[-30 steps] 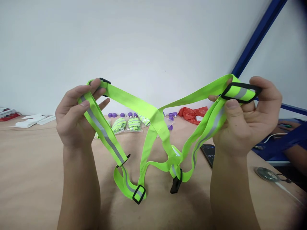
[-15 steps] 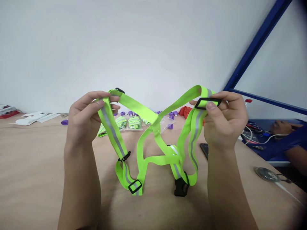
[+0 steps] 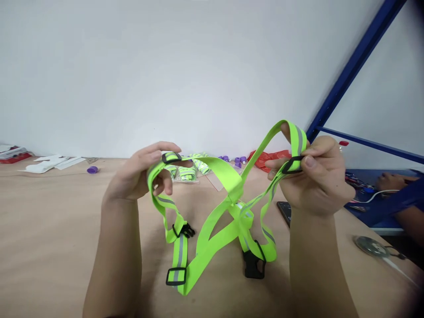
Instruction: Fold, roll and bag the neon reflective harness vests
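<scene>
A neon-yellow reflective strap vest [image 3: 217, 234] with grey stripes hangs between my hands, its lower straps low over the table. My left hand [image 3: 141, 170] holds its left shoulder loop near a black slider [image 3: 171, 157], with some fingers inside the loop. My right hand [image 3: 314, 174] pinches the right loop at another black slider [image 3: 293, 164], between thumb and fingers. From the lower straps hang a black socket buckle [image 3: 254, 264] on the right and a pronged buckle half [image 3: 186, 230] on the left. A third slider [image 3: 176, 276] sits at the bottom left.
Behind the vest lie bagged reflective straps [image 3: 187, 173], purple caps [image 3: 237, 160] and a red plastic bag [image 3: 270, 159]. A phone [image 3: 284, 213] lies partly behind my right forearm. White papers [image 3: 46, 164] are at far left. Another person's hand [image 3: 394, 181] shows beyond the blue frame [image 3: 357, 62].
My left hand has moved right and down and turned, now at the slider with the loop over its fingers. My right hand has moved slightly right and down. The vest's lower left side swung down.
</scene>
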